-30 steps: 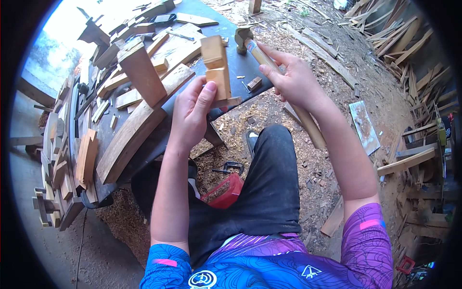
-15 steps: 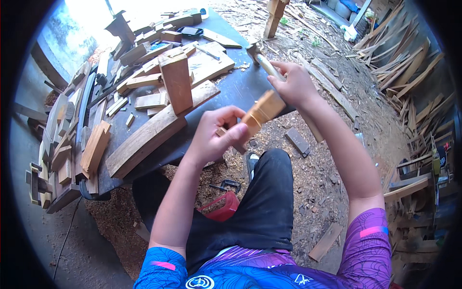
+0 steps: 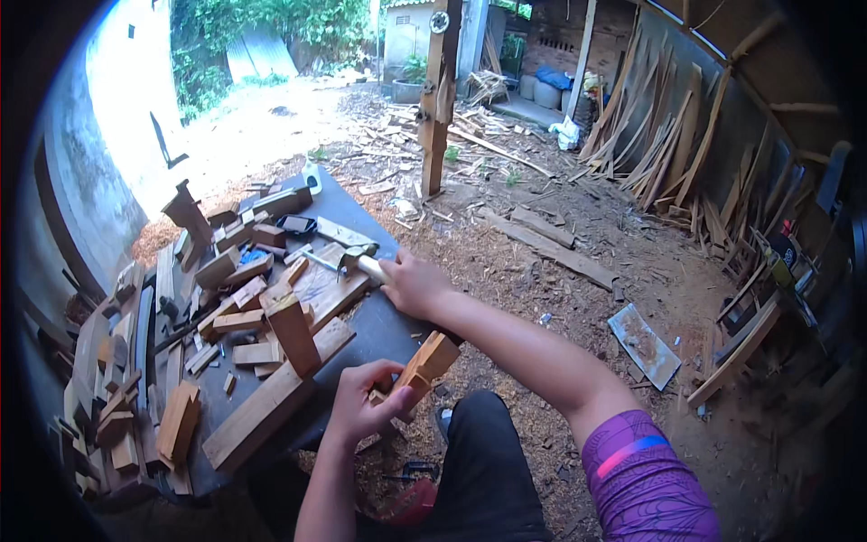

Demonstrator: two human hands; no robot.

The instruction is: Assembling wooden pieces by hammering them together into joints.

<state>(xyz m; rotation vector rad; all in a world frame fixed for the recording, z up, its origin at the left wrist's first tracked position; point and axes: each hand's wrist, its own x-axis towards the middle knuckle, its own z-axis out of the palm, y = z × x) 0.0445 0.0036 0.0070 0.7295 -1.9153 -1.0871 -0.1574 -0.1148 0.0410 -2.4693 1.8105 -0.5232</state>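
In my left hand point(image 3: 363, 403) is a short notched wooden block point(image 3: 426, 363), held between thumb and fingers above my knee and tilted up to the right. My right hand point(image 3: 419, 284) grips a hammer point(image 3: 372, 268) by its pale handle. The hammer's metal head is over the right edge of the workbench point(image 3: 375, 318), close to a flat board point(image 3: 332, 291) and a thin metal rod point(image 3: 320, 261) lying there. Left of my hands, an upright wooden block point(image 3: 293, 332) stands by a long thick beam point(image 3: 262, 414).
Many wood offcuts crowd the bench's left side, with a notched block point(image 3: 178, 423) near its front. A wooden post point(image 3: 439, 108) rises beyond the bench. Long strips point(image 3: 664, 149) lean on the right wall. A flat sheet point(image 3: 644, 345) lies on the chip-strewn floor.
My right hand has moved the hammer away from the held block, forward and left to the bench edge. The left hand keeps its block. The view has tilted up.
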